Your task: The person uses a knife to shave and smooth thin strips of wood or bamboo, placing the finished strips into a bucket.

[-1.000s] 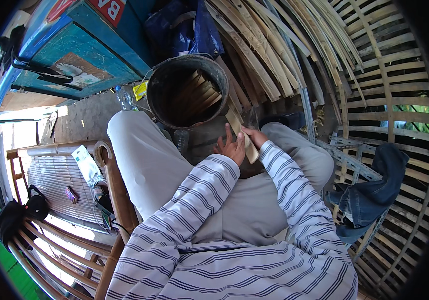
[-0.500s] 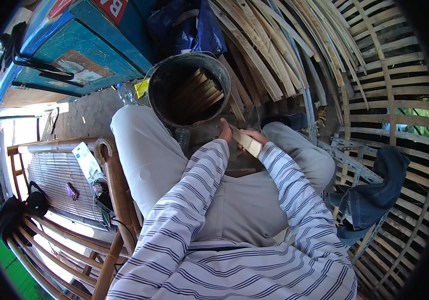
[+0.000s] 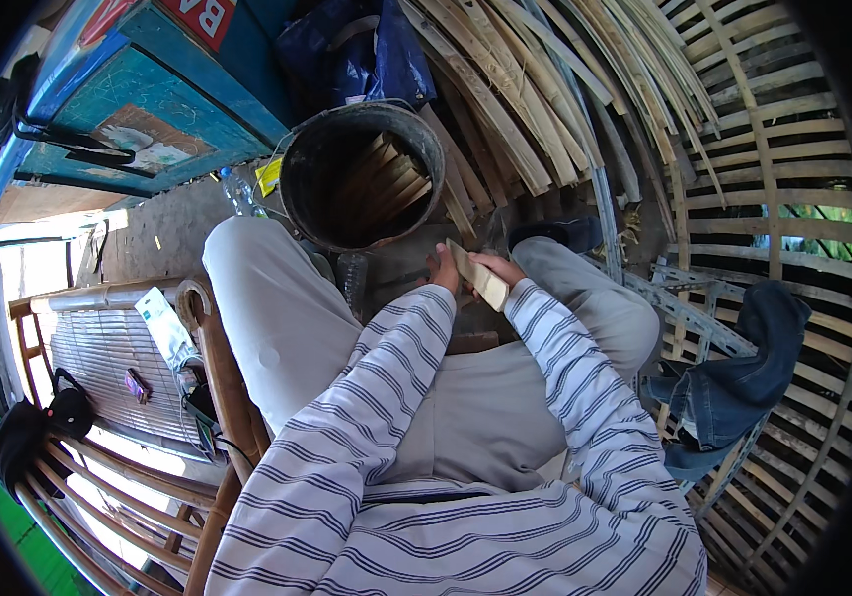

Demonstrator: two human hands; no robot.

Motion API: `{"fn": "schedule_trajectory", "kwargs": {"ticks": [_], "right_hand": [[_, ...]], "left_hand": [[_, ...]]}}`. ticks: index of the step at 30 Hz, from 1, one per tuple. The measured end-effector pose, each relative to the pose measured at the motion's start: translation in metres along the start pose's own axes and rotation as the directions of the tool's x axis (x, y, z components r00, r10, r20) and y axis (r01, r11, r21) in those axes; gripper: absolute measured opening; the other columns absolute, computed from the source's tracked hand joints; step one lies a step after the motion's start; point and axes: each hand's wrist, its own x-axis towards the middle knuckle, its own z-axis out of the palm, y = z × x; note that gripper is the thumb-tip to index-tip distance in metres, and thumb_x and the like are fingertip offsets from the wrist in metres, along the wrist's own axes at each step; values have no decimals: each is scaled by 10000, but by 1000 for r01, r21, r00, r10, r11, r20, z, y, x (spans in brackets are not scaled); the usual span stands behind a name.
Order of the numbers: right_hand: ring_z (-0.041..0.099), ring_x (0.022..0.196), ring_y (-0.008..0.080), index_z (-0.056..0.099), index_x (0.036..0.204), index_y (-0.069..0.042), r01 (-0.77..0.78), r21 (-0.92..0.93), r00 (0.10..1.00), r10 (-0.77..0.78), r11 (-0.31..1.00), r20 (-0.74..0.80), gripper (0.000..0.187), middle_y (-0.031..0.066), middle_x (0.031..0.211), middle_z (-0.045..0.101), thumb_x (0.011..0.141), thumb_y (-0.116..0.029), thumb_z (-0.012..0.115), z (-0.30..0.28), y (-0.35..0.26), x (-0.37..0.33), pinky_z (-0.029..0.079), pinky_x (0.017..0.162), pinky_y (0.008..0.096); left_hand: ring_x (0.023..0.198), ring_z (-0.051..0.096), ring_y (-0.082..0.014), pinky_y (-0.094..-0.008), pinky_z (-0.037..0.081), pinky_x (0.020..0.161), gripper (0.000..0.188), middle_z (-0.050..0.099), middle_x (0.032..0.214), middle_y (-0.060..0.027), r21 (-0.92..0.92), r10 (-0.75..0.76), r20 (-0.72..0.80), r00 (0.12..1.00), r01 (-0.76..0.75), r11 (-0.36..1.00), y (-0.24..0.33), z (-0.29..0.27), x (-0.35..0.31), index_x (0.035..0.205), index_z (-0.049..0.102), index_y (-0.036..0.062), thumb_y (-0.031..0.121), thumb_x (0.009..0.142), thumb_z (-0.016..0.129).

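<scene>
Between my knees, my left hand (image 3: pixel 442 268) and my right hand (image 3: pixel 497 266) are closed on a short, flat, pale piece of wood or bamboo (image 3: pixel 480 277). It lies slanted between them, its broad face up and its near end beside my right wrist. Some fingers of both hands are hidden behind it. Just beyond my hands stands a dark bucket (image 3: pixel 310 179) with several similar flat pieces (image 3: pixel 386 189) leaning inside. A block of wood (image 3: pixel 472 342) lies below my hands, near my lap.
Long pale strips (image 3: pixel 515 94) are heaped beyond the bucket on the right. A blue bag (image 3: pixel 356 55) and a blue cabinet (image 3: pixel 177 109) stand behind it. Clear bottles (image 3: pixel 353 278) are near my left leg. Left is a bamboo bench (image 3: pixel 118 348); right, a metal frame (image 3: pixel 694 308) with jeans (image 3: pixel 744 377).
The pale piece has turned, so its broad face shows more and its far end stands clear above my hands. The whole view has shifted slightly.
</scene>
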Motion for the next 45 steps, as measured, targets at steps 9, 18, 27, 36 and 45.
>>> {"fn": "schedule_trajectory", "kwargs": {"ticks": [9, 18, 27, 36, 45], "right_hand": [[608, 655, 194, 500, 1109, -68, -188, -164, 962, 216, 968, 170, 404, 158, 841, 592, 874, -376, 615, 54, -32, -29, 520, 530, 297], [622, 659, 276, 521, 1135, -49, -80, -19, 994, 78, 997, -77, 415, 176, 885, 587, 827, -279, 676, -7, -4, 0, 522, 505, 338], [630, 643, 229, 565, 1046, -75, -82, 58, 993, 77, 995, 84, 273, 103, 831, 622, 876, -287, 593, -1, -7, -4, 516, 485, 324], [594, 622, 142, 530, 1054, -37, -191, -30, 976, 193, 981, 101, 336, 119, 772, 574, 897, -325, 602, 31, -30, -42, 511, 479, 239], [598, 639, 167, 507, 1073, -57, -115, -49, 986, 120, 992, 115, 368, 110, 787, 563, 869, -340, 624, 51, -40, -48, 533, 484, 258]], "left_hand": [[1402, 216, -333, -387, 156, 1130, 972, 160, 1534, -210, -500, -231, -206, 951, 101, 860, -33, -47, 139, 1489, 119, 48, 774, 845, 177], [1355, 337, -275, -338, 210, 1119, 891, 435, 1400, -205, -204, -2, 260, 966, 57, 977, 44, -18, -39, 1450, 228, -18, 680, 914, 91], [1366, 310, -274, -355, 183, 1123, 842, 444, 1388, -211, -379, 66, 227, 972, 26, 925, 73, -15, -121, 1385, 366, -45, 621, 947, 94], [1345, 342, -278, -339, 228, 1104, 808, 380, 1427, -208, -345, -48, -64, 997, 23, 938, 5, -22, 43, 1415, 275, -57, 594, 957, 138], [1383, 257, -317, -338, 188, 1119, 889, 230, 1507, -217, -466, -118, -155, 981, 32, 884, -47, -33, 145, 1471, 134, -1, 675, 898, 208]]}}
